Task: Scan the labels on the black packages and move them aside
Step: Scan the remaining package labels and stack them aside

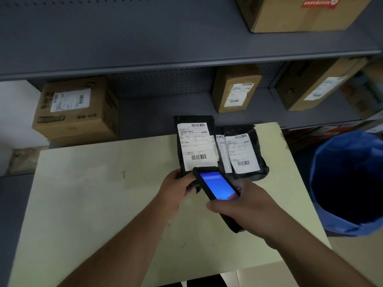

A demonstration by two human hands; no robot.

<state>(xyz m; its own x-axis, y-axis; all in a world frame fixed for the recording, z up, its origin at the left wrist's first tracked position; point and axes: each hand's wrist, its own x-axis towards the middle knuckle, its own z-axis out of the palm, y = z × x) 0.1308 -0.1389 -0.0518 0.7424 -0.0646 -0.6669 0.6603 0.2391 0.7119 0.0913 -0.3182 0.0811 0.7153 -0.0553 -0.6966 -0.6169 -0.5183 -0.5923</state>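
Note:
My left hand (pixel 176 189) grips the near end of a black package (pixel 194 123) with a white barcode label, holding it tilted up above the pale table (pixel 93 193). My right hand (pixel 246 206) is shut on a black handheld scanner (pixel 215 185) whose blue screen is lit; its top end sits just below the label's lower barcode. A second black package (pixel 246 133), also labelled, lies flat on the table just right of the first. The edge of another label shows between the two.
A blue-lined bin (pixel 348 183) stands right of the table. Grey metal shelves (pixel 165 65) behind hold several cardboard boxes: one at left (pixel 76 108), two at right (pixel 236 90) (pixel 319 83), one on the upper shelf (pixel 300 13).

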